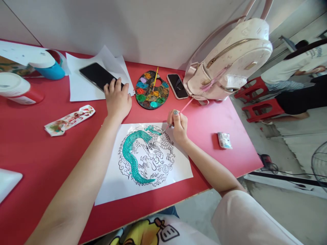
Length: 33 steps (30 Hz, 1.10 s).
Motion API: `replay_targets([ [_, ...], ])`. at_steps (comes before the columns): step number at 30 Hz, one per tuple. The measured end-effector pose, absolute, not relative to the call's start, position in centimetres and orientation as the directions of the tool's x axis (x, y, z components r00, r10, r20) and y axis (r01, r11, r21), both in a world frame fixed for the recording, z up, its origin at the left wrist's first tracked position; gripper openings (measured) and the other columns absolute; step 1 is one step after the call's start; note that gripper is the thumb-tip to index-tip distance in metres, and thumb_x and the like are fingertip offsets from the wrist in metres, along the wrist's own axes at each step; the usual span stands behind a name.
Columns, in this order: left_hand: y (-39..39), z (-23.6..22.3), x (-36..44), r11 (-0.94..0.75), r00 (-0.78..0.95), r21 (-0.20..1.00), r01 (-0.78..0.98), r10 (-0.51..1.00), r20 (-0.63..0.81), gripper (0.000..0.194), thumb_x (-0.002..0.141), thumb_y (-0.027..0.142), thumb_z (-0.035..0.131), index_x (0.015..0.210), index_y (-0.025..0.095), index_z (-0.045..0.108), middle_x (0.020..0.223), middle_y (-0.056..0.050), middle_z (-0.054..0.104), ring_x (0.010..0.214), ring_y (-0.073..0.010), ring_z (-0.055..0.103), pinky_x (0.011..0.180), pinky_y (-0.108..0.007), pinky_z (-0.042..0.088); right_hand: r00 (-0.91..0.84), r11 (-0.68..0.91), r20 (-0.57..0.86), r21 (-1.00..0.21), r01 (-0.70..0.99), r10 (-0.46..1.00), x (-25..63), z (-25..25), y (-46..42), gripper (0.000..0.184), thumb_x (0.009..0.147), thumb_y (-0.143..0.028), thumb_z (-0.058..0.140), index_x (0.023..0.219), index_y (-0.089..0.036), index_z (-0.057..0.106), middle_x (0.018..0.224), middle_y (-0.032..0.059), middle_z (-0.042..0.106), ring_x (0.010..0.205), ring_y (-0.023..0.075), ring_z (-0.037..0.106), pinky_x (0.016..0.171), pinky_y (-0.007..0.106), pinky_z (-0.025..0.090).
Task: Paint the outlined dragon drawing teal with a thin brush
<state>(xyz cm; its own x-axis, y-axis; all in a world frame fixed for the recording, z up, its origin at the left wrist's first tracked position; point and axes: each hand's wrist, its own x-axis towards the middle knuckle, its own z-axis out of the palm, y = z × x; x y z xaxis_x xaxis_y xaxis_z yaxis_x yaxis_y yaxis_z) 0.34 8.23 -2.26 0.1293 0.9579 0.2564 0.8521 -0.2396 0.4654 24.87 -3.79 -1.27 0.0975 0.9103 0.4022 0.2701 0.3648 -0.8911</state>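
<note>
My right hand (178,126) is closed around a thin pink paintbrush (186,105), its tip low over the upper right of a dragon drawing (107,183). Teal paint covers the dragon's long curved body on the left; the rest is black line art on white paper. Over the lower right end of a large black phone (95,75) lies my left hand (118,98), its fingers spread with the tips on the phone. That phone rests on loose white sheets (76,92). Behind the drawing sits a round paint palette (152,90) with a yellow brush (155,80) across it.
A second phone (177,86) lies beside a pale pink backpack (230,61). Paint-stained paper (69,120), a red-and-white tub (19,89) and a blue-and-white tub (48,65) are left; a small packet (224,140) is right. People sit on red stools (264,109) beyond the red table (219,117).
</note>
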Motion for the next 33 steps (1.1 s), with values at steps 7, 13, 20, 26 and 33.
replay_targets([
  [7, 8.2, -2.4, 0.4, -0.246, 0.124, 0.466, 0.850, 0.953, 0.277, 0.054, 0.112, 0.037, 0.054, 0.164, 0.032, 0.068, 0.188, -0.012, 0.053, 0.177, -0.0454, 0.041, 0.148, -0.076, 0.022, 0.078, 0.385, 0.413, -0.891, 0.241, 0.907, 24.9, -1.3, -3.8, 0.076, 0.115, -0.085, 0.049, 0.067, -0.027, 0.051, 0.060, -0.0032, 0.050, 0.051, 0.0132, 0.040, 0.054, 0.034, 0.038],
  [13, 8.0, -1.6, 0.5, -0.215, 0.138, 0.459, 0.862, 0.971, 0.196, 0.062, 0.106, 0.044, 0.067, 0.167, 0.032, 0.065, 0.193, -0.012, 0.045, 0.180, -0.0484, 0.035, 0.149, -0.076, 0.020, 0.079, 0.380, 0.407, -0.895, 0.234, 0.910, 25.0, -1.3, -3.9, 0.076, 0.115, -0.087, 0.046, 0.068, -0.027, 0.050, 0.060, -0.0030, 0.050, 0.052, 0.0135, 0.039, 0.055, 0.034, 0.039],
  [20, 8.0, -2.0, 0.7, -0.227, 0.105, 0.512, 0.829, 0.961, 0.256, 0.055, 0.109, 0.037, 0.057, 0.163, 0.032, 0.068, 0.190, -0.012, 0.050, 0.179, -0.0475, 0.037, 0.148, -0.078, 0.019, 0.141, 0.363, 0.411, -0.890, 0.276, 0.901, 24.9, -1.5, -3.8, 0.077, 0.115, -0.086, 0.047, 0.066, -0.027, 0.048, 0.059, -0.0038, 0.046, 0.053, 0.0134, 0.040, 0.056, 0.035, 0.038],
  [26, 7.8, -2.1, 0.8, -0.245, 0.106, 0.524, 0.816, 0.954, 0.281, 0.056, 0.108, 0.034, 0.055, 0.162, 0.034, 0.068, 0.188, -0.011, 0.054, 0.179, -0.0455, 0.038, 0.148, -0.079, 0.020, 0.122, 0.322, 0.363, -0.909, 0.266, 0.924, 24.8, -1.3, -3.8, 0.078, 0.111, -0.092, 0.049, 0.066, -0.027, 0.052, 0.060, -0.0030, 0.049, 0.052, 0.0140, 0.040, 0.055, 0.036, 0.039],
  [33, 8.0, -1.9, 0.3, -0.249, 0.142, 0.477, 0.843, 0.958, 0.250, 0.056, 0.109, 0.048, 0.061, 0.164, 0.035, 0.067, 0.189, -0.011, 0.051, 0.179, -0.0475, 0.036, 0.147, -0.078, 0.021, 0.146, 0.372, 0.411, -0.897, 0.238, 0.900, 24.8, -1.2, -3.9, 0.078, 0.113, -0.088, 0.049, 0.064, -0.028, 0.048, 0.057, -0.0032, 0.047, 0.051, 0.0141, 0.039, 0.054, 0.036, 0.036],
])
